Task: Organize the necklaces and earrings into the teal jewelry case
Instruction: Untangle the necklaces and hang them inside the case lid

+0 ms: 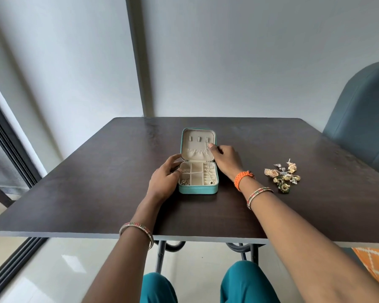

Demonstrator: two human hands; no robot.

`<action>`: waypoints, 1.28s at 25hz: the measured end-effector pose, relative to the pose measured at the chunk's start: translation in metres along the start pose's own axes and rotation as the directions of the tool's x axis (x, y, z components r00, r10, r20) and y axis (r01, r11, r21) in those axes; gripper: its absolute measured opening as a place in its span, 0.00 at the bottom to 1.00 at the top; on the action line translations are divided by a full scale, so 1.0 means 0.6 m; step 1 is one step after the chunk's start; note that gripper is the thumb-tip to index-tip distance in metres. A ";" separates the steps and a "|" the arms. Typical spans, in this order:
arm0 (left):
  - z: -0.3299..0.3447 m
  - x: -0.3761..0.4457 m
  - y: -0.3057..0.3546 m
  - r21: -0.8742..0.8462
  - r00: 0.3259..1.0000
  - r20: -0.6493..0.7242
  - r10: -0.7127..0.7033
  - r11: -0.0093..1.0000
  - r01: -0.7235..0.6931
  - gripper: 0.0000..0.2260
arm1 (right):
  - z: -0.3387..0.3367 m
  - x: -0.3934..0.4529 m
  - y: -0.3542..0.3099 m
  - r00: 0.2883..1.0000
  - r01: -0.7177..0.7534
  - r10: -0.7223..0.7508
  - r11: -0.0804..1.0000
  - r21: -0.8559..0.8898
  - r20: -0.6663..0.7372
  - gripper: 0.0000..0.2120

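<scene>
The teal jewelry case [197,190] lies open in the middle of the dark table, its cream lid [190,149] standing up at the back. A thin silver necklace [207,159] hangs from the lid's right hook down into the tray. My right hand [224,157] is at the lid's right edge, with thumb and forefinger pinching the chain near the hook. My left hand [164,178] grips the case's left side, thumb on the tray rim. Small metal pieces [185,182] lie in the left compartments. A pile of gold earrings [282,176] sits to the right of the case.
The dark table [96,193] stands against a grey wall. A blue chair back [363,119] rises at the table's right side. An orange patterned cloth [374,263] shows below the table's right front edge. Bangles circle both wrists.
</scene>
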State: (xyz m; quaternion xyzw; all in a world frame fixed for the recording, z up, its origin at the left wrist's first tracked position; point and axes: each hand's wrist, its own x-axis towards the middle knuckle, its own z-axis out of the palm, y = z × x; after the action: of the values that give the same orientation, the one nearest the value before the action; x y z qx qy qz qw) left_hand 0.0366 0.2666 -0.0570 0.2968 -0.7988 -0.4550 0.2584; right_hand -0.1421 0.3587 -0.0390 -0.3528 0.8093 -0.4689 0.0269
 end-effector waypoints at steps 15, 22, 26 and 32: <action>-0.001 -0.013 0.015 0.072 0.998 -0.067 0.001 0.997 0.003 0.22 | -0.008 -0.044 -0.013 0.995 -0.002 -0.013 0.988 -0.154 -0.096 0.22; 0.000 -0.016 0.018 0.076 0.998 -0.066 0.008 0.997 -0.003 0.21 | -0.017 -0.061 -0.005 0.992 0.048 -0.050 0.999 -0.020 -0.117 0.15; -0.001 -0.014 0.015 0.041 0.994 -0.109 0.003 0.999 0.001 0.19 | -0.022 -0.073 -0.009 0.996 0.077 -0.075 0.996 0.037 -0.052 0.18; -0.005 -0.011 0.014 0.011 0.982 -0.180 0.053 0.999 -0.052 0.12 | -0.020 -0.069 -0.104 0.960 0.280 -0.261 0.907 -0.314 0.103 0.07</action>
State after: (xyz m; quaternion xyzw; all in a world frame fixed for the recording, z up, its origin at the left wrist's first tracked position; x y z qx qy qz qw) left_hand 0.0411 0.2730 -0.0493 0.3165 -0.7810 -0.4167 0.3409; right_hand -0.0817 0.3727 0.0042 -0.4747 0.8175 -0.3175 -0.0735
